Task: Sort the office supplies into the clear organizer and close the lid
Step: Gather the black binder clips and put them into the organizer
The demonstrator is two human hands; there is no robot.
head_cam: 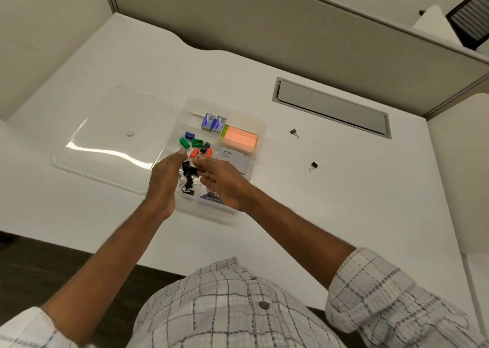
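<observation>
The clear organizer (260,125) sits on the white desk, its clear lid (105,135) lying flat to its left. Inside are staple boxes (213,122), orange and green sticky notes (239,139), coloured sharpeners (195,143), a card box (234,159) and a heap of black binder clips (188,186). My left hand (165,180) and my right hand (219,180) hover over the near-left compartment. Black binder clips (189,169) are pinched between the fingertips of both hands. Two loose binder clips lie on the desk to the right, one clip (294,133) farther and another clip (313,166) nearer.
A small pink round piece (130,133) shows under the lid. A grey cable hatch (330,106) is set into the desk at the back right. Beige partition walls (291,29) border the desk behind and on both sides.
</observation>
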